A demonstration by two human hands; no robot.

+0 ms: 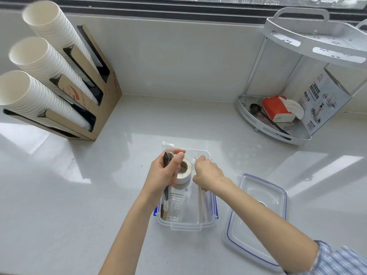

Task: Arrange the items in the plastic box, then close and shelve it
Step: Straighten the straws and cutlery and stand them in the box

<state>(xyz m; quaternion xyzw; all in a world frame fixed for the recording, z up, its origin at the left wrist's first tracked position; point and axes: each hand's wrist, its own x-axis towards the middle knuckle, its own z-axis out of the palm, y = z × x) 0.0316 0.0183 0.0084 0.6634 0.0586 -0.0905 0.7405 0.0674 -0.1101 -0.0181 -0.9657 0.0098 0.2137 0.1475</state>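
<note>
A clear plastic box (186,225) with blue clips stands open on the counter in front of me. My left hand (164,173) is above its far left part, shut on a white tape roll (184,171) and a dark slim utensil (166,175) that reaches down into the box. My right hand (208,173) pinches a clear plastic bag (202,203) standing along the box's right wall. Clear stacked cups (177,203) lie inside the box. The box's lid (256,221), clear with a blue seal, rests on the counter to the right.
A cardboard holder (95,100) with three tilted stacks of white paper cups stands at the back left. A white two-tier corner shelf (297,108) at the back right holds a red tissue pack, a dark spoon and a printed box. A window ledge runs behind.
</note>
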